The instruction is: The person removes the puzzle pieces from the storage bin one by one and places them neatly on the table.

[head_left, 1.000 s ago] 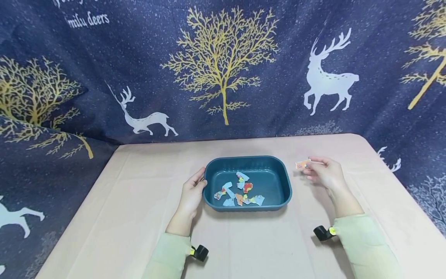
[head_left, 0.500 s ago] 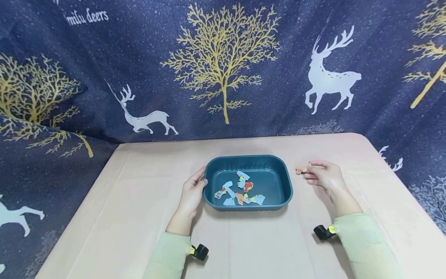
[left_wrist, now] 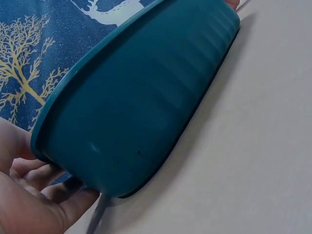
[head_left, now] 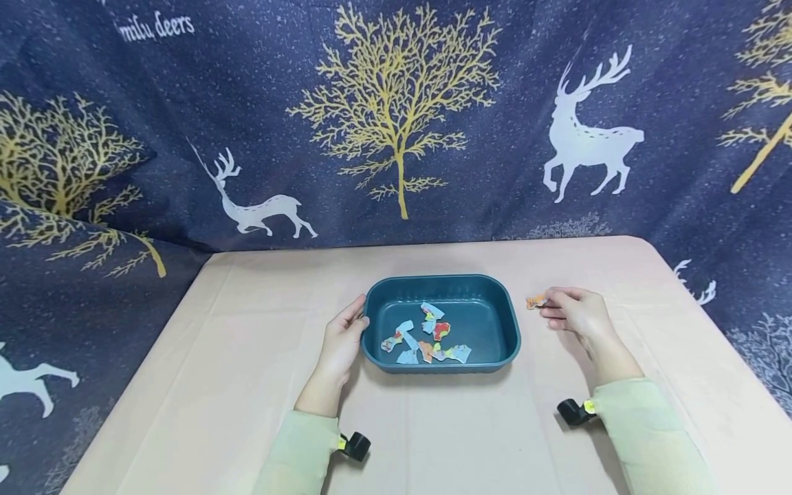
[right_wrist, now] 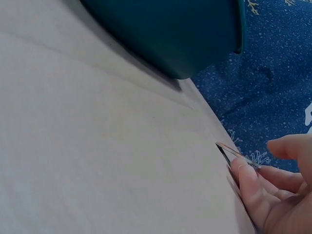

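Note:
A dark teal rectangular plastic basin [head_left: 489, 323] stands on the table, with several irregular light blue, red, orange and yellow printed pieces [head_left: 408, 340] lying flat inside. At its left end my left hand [head_left: 342, 340] holds the outer wall near the rim. The left wrist view has the fingers of the left hand [left_wrist: 34, 190] against the corner of the basin [left_wrist: 131, 107]. To the right of the basin, my right hand [head_left: 578, 315] pinches a thin orange printed piece [head_left: 535, 302] with uneven, pale edges. This orange piece [right_wrist: 234, 152] appears nearly edge-on in the right wrist view.
A pale beige cloth covers the table [head_left: 458, 433]. Behind hangs a dark blue curtain [head_left: 482, 172] printed with gold trees and white deer. Black wrist cameras [head_left: 355, 447] sit on both forearms, over light green sleeves [head_left: 650, 419].
The orange piece has dropped slightly and tipped, so less of its face shows. My right hand has shifted a little lower. The left hand and basin have stayed in place.

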A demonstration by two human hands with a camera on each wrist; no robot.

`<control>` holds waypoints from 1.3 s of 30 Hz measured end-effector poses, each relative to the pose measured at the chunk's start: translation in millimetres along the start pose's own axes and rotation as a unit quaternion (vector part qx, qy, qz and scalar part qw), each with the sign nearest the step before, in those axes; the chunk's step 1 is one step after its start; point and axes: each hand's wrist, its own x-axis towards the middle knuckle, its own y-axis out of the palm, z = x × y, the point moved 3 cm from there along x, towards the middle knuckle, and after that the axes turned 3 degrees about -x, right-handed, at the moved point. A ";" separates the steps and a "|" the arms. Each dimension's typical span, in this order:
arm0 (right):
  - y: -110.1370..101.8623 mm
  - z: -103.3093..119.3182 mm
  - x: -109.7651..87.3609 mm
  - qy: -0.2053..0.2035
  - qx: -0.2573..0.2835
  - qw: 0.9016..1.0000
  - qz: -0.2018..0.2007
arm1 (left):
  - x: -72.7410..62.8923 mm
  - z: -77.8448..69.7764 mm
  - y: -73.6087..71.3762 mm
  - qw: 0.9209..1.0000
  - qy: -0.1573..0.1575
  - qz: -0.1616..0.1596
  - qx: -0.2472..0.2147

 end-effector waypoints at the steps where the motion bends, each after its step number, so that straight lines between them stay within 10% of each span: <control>1: 0.0 -0.1 0.1 0.000 0.003 1.000 -0.003 | -0.1 -0.2 -0.1 1.000 0.000 -0.001 0.000; 39: -4.5 22.6 -11.6 -0.020 0.030 0.999 0.007 | 1.4 0.3 -3.4 1.000 -0.003 0.007 -0.018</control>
